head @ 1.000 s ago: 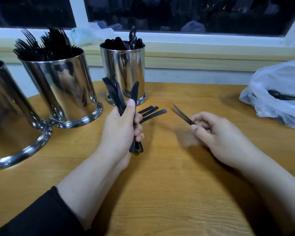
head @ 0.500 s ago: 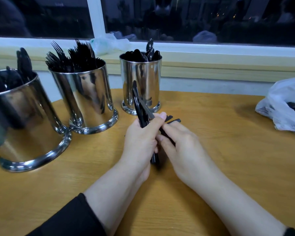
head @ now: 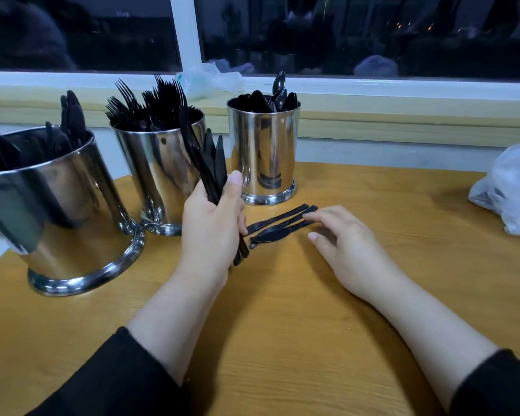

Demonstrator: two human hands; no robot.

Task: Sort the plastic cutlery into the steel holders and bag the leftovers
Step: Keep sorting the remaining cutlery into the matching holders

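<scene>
The left hand [head: 212,226] is gripping a bundle of black plastic knives [head: 206,163] upright at the frame's centre, fingers curled round the handles. The right hand [head: 345,244] is reaching, fingers straight and relaxed, with fingertips touching the loose knives [head: 278,228] lying on the worktop [head: 282,340]. These look light, thin and a little slick, so pinching 1 by its handle end seems safest.

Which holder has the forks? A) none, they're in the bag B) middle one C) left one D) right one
B: tines stick up out of the middle holder; the right holder shows spoon bowls, and no tines show in the left holder.
</scene>
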